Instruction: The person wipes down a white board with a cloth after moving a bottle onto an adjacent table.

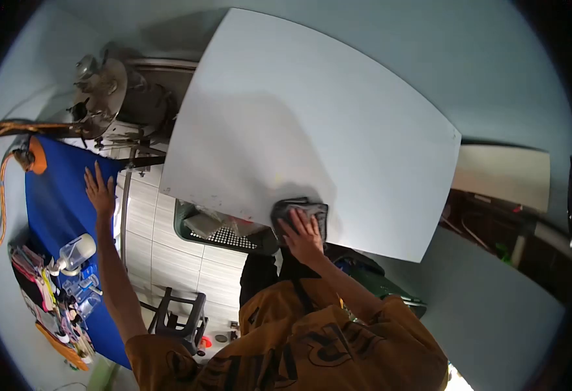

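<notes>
Touching one cloth point(283, 211) is one hand point(304, 238) — the right.

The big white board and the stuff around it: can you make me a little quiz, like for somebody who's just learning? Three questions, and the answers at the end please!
1. What lies under the right hand on the white board?
2. True or false: the left hand is on the white board too.
3. Pick one. The stool is: A) bright yellow, B) dark, C) white.

Key:
1. A dark cloth.
2. False: it is spread over the blue surface.
3. B.
</notes>
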`<state>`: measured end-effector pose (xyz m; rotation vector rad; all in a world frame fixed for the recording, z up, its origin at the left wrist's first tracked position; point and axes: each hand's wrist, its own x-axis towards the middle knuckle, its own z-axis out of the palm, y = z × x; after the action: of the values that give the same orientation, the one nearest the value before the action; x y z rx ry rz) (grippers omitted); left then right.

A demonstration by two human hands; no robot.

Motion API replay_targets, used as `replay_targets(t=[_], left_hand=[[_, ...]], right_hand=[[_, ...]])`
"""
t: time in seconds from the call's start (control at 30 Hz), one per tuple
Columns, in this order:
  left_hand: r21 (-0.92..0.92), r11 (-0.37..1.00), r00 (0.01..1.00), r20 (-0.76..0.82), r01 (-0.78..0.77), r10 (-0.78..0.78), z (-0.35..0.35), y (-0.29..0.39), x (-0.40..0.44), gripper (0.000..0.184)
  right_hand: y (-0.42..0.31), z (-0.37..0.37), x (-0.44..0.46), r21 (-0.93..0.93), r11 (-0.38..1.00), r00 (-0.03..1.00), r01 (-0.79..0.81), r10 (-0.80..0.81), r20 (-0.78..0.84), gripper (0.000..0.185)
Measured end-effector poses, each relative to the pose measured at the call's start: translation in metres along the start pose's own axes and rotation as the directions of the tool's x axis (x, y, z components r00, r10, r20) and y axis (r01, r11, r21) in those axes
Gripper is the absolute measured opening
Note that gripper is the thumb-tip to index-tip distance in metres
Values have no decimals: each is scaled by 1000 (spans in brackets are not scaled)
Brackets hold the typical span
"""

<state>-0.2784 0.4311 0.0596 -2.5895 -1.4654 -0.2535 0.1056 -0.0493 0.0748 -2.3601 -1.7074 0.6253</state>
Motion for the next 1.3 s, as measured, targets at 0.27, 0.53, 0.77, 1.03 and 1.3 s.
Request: replay_targets(t=[0.27, 0.53, 0.77, 1.03, 1.3], left_hand=[[-66, 991, 988, 101, 120, -113, -26, 22, 5, 60], [-76, 981, 974, 152, 180, -167, -30, 24, 10, 61], [5, 991, 982, 137, 133, -133, -22, 16, 8, 63], [86, 992, 980, 169, 89, -103, -13, 4, 9, 65], [166, 918, 900, 196, 361, -390, 3, 34, -4, 61]], right_hand=[[-105, -2, 149, 146, 804, 801, 577, -591, 95, 52], [-128, 21, 269, 199, 532, 561, 823, -816, -140, 48], [-39, -64, 472, -115, 838, 773, 534, -538, -336, 44], [50, -96, 522, -46, 989, 793, -138, 83, -604, 44], [239, -160, 337, -141, 990, 862, 25, -93, -499, 42]])
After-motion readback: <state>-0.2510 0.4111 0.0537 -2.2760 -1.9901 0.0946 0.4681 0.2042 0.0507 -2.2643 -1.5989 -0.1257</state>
